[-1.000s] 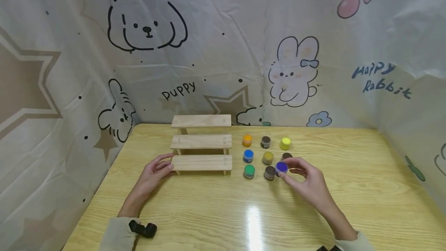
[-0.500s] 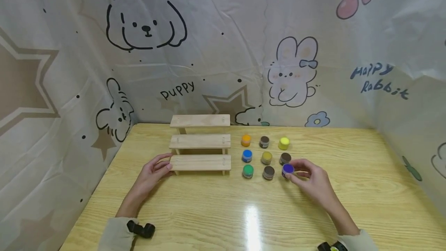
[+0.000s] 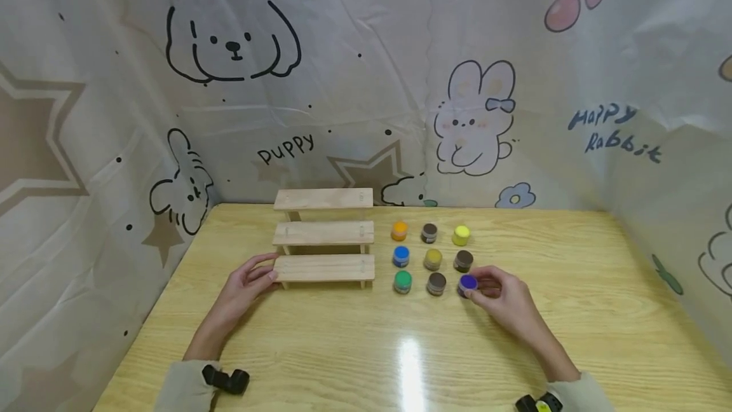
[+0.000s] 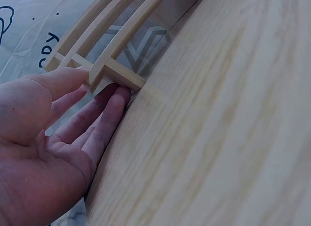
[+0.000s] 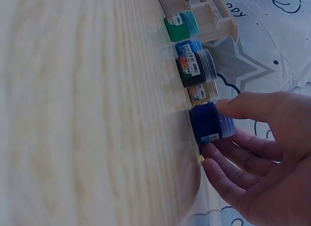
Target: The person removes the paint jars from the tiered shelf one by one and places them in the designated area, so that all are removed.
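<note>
My right hand (image 3: 508, 302) holds a small purple-blue paint jar (image 3: 466, 282) between thumb and fingers, at the near right corner of a grid of paint jars. In the right wrist view the jar (image 5: 206, 123) stands upright on the table, thumb on one side and fingertips on the other. My left hand (image 3: 240, 294) grips the left end of a three-step wooden stand (image 3: 324, 266) at its lowest step. In the left wrist view the thumb lies on the step's top corner and the other fingers are at its end, partly hidden by the wood (image 4: 124, 74).
Other jars stand in rows right of the stand: orange (image 3: 399, 231), blue (image 3: 401, 256), green (image 3: 403, 281), ochre (image 3: 433, 259), yellow (image 3: 460, 235) and several dark ones, one a dark jar (image 3: 436, 283). A printed curtain (image 3: 354, 81) hangs behind the wooden table (image 3: 320, 348).
My right hand has carried the purple-blue jar rightward, away from the near dark jar, and down onto the table at the near row's end. The left hand keeps its place on the stand.
</note>
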A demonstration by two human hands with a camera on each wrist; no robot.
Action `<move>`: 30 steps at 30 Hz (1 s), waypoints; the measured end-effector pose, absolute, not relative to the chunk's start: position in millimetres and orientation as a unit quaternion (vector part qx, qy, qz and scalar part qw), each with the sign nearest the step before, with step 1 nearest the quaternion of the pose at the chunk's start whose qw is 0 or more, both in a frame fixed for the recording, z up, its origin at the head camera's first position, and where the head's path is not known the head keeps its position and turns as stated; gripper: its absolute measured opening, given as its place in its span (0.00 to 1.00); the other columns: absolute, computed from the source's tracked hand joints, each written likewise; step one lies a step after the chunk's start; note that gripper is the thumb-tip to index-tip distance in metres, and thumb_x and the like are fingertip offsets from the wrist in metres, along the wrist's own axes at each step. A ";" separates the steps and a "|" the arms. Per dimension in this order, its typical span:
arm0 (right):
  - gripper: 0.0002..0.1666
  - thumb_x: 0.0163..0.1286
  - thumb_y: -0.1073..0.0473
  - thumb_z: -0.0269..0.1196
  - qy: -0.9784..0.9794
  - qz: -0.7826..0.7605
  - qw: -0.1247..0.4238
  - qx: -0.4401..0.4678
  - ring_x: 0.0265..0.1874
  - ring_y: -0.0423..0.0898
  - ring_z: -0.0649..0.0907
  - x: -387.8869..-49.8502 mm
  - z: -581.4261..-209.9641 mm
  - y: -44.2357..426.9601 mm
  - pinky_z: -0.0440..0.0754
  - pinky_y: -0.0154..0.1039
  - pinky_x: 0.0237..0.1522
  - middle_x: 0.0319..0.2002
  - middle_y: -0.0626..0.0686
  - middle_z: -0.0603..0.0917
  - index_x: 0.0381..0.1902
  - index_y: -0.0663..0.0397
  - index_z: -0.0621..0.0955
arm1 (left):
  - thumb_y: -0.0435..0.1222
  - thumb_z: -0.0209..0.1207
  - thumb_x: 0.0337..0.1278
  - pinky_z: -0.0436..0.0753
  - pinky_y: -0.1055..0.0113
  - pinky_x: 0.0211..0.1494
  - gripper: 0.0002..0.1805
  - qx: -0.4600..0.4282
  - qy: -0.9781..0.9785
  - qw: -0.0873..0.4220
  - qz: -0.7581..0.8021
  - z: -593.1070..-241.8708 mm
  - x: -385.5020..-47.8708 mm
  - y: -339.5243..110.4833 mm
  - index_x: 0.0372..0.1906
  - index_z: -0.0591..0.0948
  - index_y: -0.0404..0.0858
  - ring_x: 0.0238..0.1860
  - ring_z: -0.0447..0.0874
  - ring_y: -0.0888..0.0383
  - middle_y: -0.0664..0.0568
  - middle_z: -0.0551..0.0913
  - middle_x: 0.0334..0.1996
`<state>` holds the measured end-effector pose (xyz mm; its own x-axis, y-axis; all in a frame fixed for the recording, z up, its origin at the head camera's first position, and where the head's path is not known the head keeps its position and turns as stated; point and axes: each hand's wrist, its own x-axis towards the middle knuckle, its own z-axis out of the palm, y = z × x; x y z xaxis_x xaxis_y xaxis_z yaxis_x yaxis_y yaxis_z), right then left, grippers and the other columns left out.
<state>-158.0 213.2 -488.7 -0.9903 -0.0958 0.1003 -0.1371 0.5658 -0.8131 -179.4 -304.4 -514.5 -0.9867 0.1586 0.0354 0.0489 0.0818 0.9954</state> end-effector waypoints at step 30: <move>0.25 0.73 0.55 0.69 -0.893 0.444 0.017 0.066 0.52 0.57 0.84 -159.4 -470.9 236.5 0.87 0.41 0.54 0.54 0.63 0.84 0.59 0.67 0.79 | 0.33 0.58 0.75 0.87 0.64 0.56 0.28 0.072 0.737 0.039 0.671 -519.0 -182.2 -309.4 0.73 0.67 0.28 0.51 0.86 0.61 0.29 0.78 0.59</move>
<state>-159.4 236.5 -470.9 -0.9907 -0.1026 0.0890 -0.1329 0.5967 -0.7914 -182.2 -309.4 -519.0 -0.9865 0.1588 0.0390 0.0536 0.0889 0.9946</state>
